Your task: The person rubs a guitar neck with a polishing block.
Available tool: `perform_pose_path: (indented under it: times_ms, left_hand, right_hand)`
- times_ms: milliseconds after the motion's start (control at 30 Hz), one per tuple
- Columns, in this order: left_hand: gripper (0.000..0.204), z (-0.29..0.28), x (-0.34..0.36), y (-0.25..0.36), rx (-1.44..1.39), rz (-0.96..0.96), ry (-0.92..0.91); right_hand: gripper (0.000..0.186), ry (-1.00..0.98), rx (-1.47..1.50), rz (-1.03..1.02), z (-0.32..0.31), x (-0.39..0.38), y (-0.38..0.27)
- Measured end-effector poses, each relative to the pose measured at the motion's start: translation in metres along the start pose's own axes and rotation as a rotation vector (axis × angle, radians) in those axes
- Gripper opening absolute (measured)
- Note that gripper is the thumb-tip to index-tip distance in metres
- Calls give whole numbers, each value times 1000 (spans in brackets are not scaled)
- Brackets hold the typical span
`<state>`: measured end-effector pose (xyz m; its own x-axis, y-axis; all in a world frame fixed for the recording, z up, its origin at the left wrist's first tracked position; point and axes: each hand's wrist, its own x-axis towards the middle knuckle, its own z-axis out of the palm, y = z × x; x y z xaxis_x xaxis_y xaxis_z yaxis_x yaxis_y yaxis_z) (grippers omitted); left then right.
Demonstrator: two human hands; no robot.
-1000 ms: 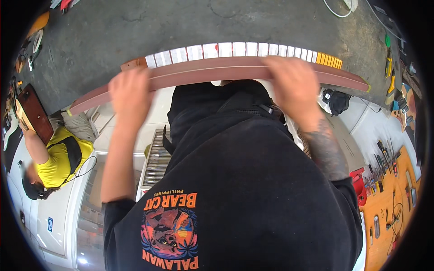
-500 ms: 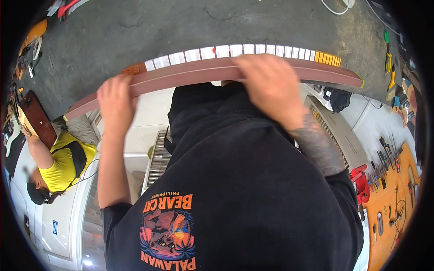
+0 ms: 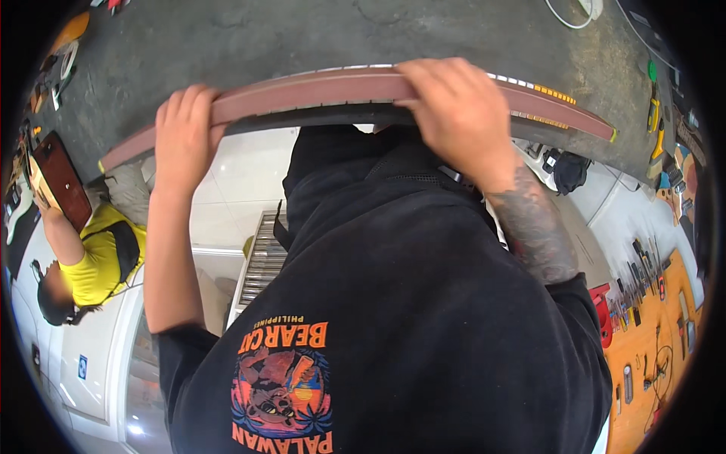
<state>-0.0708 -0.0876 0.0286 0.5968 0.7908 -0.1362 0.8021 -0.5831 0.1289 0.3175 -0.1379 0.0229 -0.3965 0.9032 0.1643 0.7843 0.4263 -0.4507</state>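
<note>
A long reddish-brown bar (image 3: 302, 92), like a sanding beam, lies crosswise in front of me along the near edge of the workbench. My left hand (image 3: 184, 132) is closed around it left of the middle, fingers over its far side. Right of the middle, my right hand (image 3: 463, 117) grips the same bar, thumb on the near side. Beneath the bar is a long strip with white and yellow blocks (image 3: 556, 92), like a masked guitar fretboard. Mostly covered, it shows narrowly along the bar's far side and at the right on its near side.
The dark grey workbench (image 3: 302, 34) spreads beyond the bar. Yellow-handled tools (image 3: 655, 125) and a white cable (image 3: 567, 23) lie to the right. A tool board (image 3: 643, 363) is at lower right. At left, a person in yellow (image 3: 110, 250) holds a brown guitar-like body (image 3: 62, 178).
Both hands and the bar have shifted away from me, covering most of the white blocks. Part of the strip now shows on the bar's near side. Both hands keep their hold.
</note>
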Motion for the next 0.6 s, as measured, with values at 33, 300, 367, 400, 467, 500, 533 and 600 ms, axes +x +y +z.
perform_pose_path:
  times_ms: [33,300,367,400,467,500,533,600]
  left_hand:
    - [54,2,12,12,11,26,2]
    - [46,16,78,136,-50,81,67]
    - [46,9,62,108,-39,35,30]
    - [45,11,44,83,-17,16,41]
    - [45,10,10,29,12,-6,51]
    - [45,2,1,19,12,-11,43]
    - [45,5,0,17,10,-7,44]
    - [45,10,1,18,25,17,75]
  right_hand:
    - [35,1,-20,2,-6,-4,10]
    - [43,-122,-77,58,-82,-68,107]
    - [40,-58,-100,11,-58,-61,83]
    - [39,-27,-59,-14,-42,-49,61]
    - [38,20,-22,-37,-8,-23,15]
    - [38,27,-23,-33,1,-17,-2]
    - [38,27,-26,-30,0,-19,-1]
    - [39,5,-29,-41,-3,-24,6]
